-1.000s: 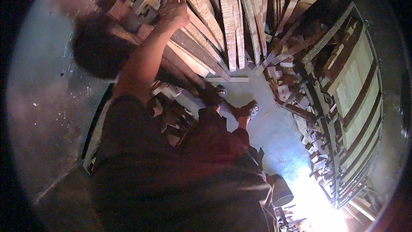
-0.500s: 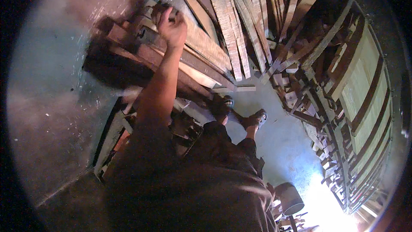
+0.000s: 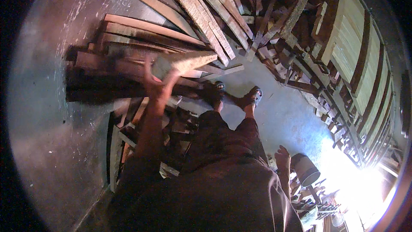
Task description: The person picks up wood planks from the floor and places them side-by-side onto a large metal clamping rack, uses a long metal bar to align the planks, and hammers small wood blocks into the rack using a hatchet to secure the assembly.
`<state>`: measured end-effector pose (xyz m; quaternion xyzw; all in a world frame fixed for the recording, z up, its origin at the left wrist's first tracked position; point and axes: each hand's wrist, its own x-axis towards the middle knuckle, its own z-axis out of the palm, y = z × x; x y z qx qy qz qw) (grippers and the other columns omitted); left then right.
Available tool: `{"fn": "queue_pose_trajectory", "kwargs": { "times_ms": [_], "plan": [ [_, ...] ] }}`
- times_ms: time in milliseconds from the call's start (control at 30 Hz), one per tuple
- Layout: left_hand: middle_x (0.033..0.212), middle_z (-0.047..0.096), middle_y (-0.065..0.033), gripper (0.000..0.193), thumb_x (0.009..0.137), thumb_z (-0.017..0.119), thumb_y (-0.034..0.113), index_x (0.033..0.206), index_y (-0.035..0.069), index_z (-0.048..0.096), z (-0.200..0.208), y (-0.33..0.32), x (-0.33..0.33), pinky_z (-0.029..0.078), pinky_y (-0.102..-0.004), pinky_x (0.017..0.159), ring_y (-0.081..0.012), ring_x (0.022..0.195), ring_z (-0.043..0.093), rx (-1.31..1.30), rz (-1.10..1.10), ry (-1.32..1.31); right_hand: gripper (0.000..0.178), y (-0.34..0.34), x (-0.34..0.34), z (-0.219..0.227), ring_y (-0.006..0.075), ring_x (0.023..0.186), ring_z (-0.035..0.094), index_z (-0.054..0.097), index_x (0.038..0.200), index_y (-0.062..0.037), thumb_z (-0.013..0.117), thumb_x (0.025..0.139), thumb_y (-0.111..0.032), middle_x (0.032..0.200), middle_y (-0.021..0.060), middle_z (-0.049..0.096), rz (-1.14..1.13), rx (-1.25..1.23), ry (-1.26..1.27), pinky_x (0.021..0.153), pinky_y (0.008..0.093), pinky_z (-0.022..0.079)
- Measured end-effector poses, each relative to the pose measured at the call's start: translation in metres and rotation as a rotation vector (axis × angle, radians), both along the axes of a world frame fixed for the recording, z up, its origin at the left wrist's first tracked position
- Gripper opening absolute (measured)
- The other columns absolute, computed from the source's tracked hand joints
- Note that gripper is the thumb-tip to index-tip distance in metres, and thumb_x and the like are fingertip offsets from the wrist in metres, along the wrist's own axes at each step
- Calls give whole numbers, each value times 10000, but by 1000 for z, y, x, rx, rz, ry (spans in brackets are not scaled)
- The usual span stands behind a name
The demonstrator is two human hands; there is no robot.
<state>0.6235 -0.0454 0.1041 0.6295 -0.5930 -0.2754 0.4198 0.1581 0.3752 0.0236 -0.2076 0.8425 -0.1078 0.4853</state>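
Our left hand lifts a short pale offcut off the timber stack

Furthest left we see the grey concrete floor (image 3: 56,146), then the stack of dark planks (image 3: 128,60) lying flat, well up the scene. Our left hand (image 3: 156,81) is raised over that stack, its fingers (image 3: 148,66) spread and curled round the near end of a pale wood offcut (image 3: 186,61), which points right and slightly away, clear of the planks below. We judge the piece light enough for one hand, stiff, rough-sawn and splintery, so a grip near its middle would balance it better than this end hold. Further right stand our sandalled feet (image 3: 236,96), then leaning boards (image 3: 206,13). Near the right, our right hand (image 3: 282,157) hangs loosely open beside a dark round can (image 3: 305,168); slatted panels (image 3: 360,56) fill the far right.
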Motion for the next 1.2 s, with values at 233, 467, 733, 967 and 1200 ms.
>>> {"fn": "queue_pose_trajectory", "kwargs": {
  "times_ms": [233,467,733,967,1200],
  "plan": [
    [1232,671,-179,706,753,853,119,1375,-8,545,14,70,-75,507,-374,987,-241,1130,660,1,-391,-7,589,-151,70,15,303,1097,675,576,1364,-65,723,810,-198,1175,194,695,405,-216,24,903,382,544],
    [1266,640,-211,659,679,869,149,1261,-12,606,38,81,-128,507,-432,1016,-354,1177,636,8,-849,21,515,-285,153,36,257,923,637,594,1254,-34,565,987,-474,1076,141,682,-595,-190,-1060,792,394,527],
    [1462,476,-216,694,769,845,297,1334,32,542,105,135,-212,432,-505,1066,-397,1319,506,-289,-1173,282,573,-262,109,122,317,1106,610,492,1344,15,542,952,-399,1234,244,611,-858,18,-1394,951,444,516],
    [1391,493,-205,787,877,767,236,1506,28,342,128,124,-207,451,-484,1030,-374,1266,512,-32,-975,575,626,-231,73,322,302,1132,629,458,1415,36,617,932,-329,1236,194,648,-235,-2,-799,970,405,514],
    [1206,606,-174,587,956,655,303,1425,28,435,16,96,-244,508,-434,925,-292,1030,629,1222,-137,1310,987,-122,25,310,293,1263,563,309,1537,25,847,773,-294,1410,172,559,-44,-438,-854,1076,423,459]
  ]
}}
